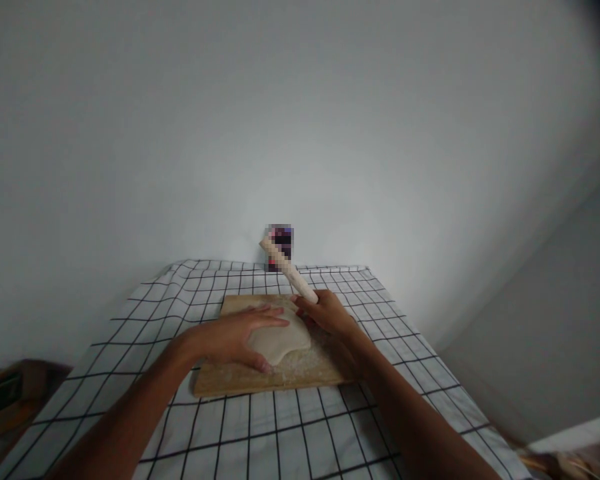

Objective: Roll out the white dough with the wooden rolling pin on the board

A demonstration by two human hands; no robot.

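Note:
A flattened piece of pale dough [283,339] lies on a floured wooden board [305,377]. My left hand [240,337] rests on the dough's left side, its fingers spread and the thumb near the front edge. In my right hand [327,312] is a rolling pin [303,285], gripped near its lower end and tilted up to the left, clear of the dough. The right fingers are partly hidden behind the hand, close to the dough's back right edge.
Under the board a white tablecloth with dark grid lines [275,427] covers the table. A small pixelated object [283,239] stands at the back against the pale wall [300,133]. Dark boxy things [25,387] sit below the table at the left.

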